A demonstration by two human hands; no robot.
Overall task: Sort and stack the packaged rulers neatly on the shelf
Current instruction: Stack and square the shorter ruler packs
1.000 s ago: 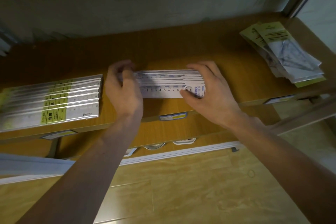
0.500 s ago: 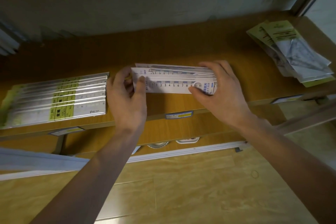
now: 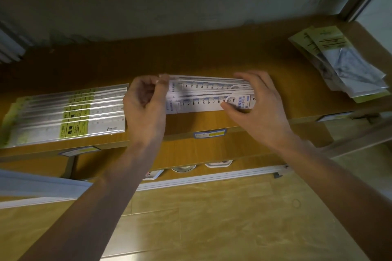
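A bundle of white packaged rulers (image 3: 209,96) with blue scale marks lies across the middle of the wooden shelf (image 3: 212,57). My left hand (image 3: 145,104) pinches the bundle's left end between thumb and curled fingers. My right hand (image 3: 259,105) grips the right end, thumb on the front ruler and fingers over the top. The rulers in the bundle are fanned apart, the upper ones slanting away from the front one. A second stack of clear packaged rulers (image 3: 67,116) with yellow-green labels lies flat on the shelf to the left.
A loose pile of packets (image 3: 343,63) with pale yellow cards sits at the shelf's right end by a window frame. Price tags (image 3: 210,134) line the shelf's front edge. A lower shelf holds round white items (image 3: 183,168). Wood-pattern floor lies below.
The bundle has spread open, the upper rulers separating from the front one. My left hand has shifted from lying over the left end to pinching it at its edge.
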